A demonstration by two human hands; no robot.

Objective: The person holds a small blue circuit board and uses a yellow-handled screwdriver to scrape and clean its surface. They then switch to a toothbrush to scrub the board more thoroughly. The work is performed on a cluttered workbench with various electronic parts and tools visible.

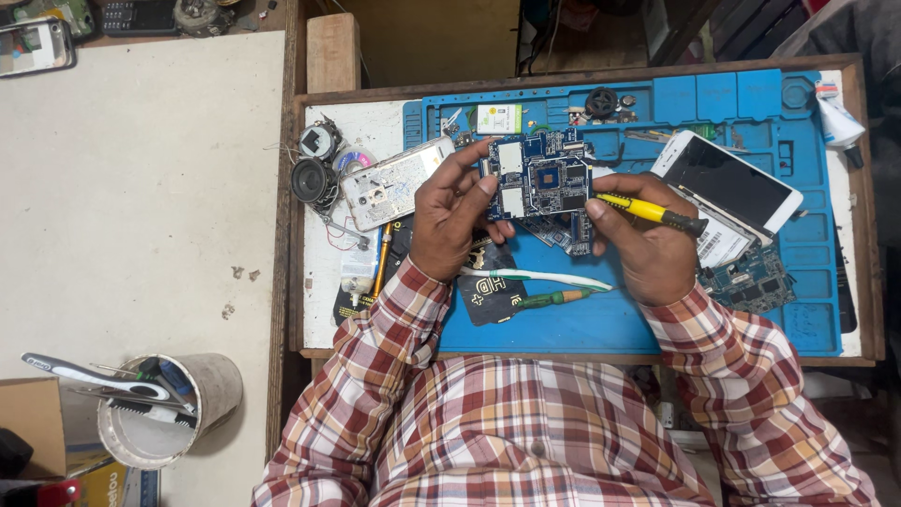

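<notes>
**Two hands hold a blue circuit board and a yellow screwdriver over a repair mat**

Head view, looking straight down at a workbench. A person in a red, white and tan checked shirt works over a blue repair mat (pixel 601 324) that lies in a wooden tray (pixel 296 225). The left hand (pixel 450 216) is clamped on the left edge of a blue circuit board (pixel 540 178), thumb and fingers pinching it, and holds it raised just above the top middle of the mat. The right hand (pixel 648 249) is closed around a yellow screwdriver (pixel 648 211), whose tip end meets the right edge of the board while its dark end points to the right.

Just right of the right hand lies a white phone (pixel 727 178) with a dark screen, tilted, resting on other loose parts. Below it sits a second, smaller circuit board (pixel 755 282). Left of the left hand lies a silver phone shell (pixel 394 183), and beside that a round black speaker (pixel 310 178). Beneath the hands a white cable (pixel 535 277) crosses the mat, lying over a black card (pixel 488 296).

Well apart, on the pale table at lower left, a grey cup (pixel 211 390) holds several tools
</notes>
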